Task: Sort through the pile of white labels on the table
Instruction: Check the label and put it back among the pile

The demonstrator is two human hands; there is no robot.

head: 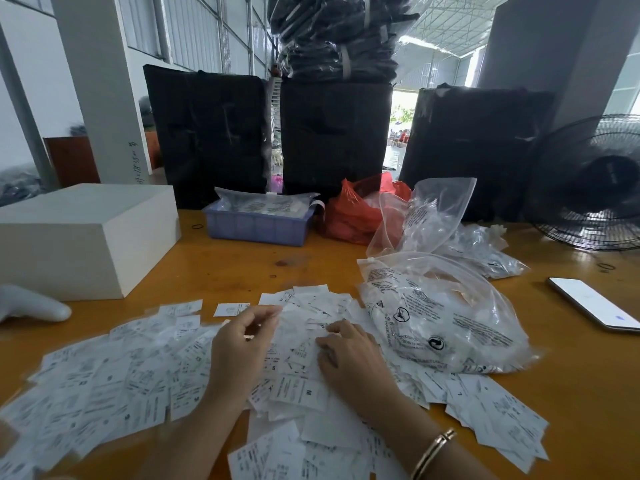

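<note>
1. White labels are lying in a wide loose pile across the near part of the wooden table, many overlapping.
2. Left hand is hovering over the pile's middle, fingers curled, thumb and forefinger pinching a single label at its edge.
3. Right hand is resting on the pile just beside it, fingers curled down, fingertips pressing on labels; a bangle is sitting on that wrist.
4. A printed clear plastic bag is lying against the pile's right edge.
5. A phone is lying far right; a white box is standing far left.
</note>
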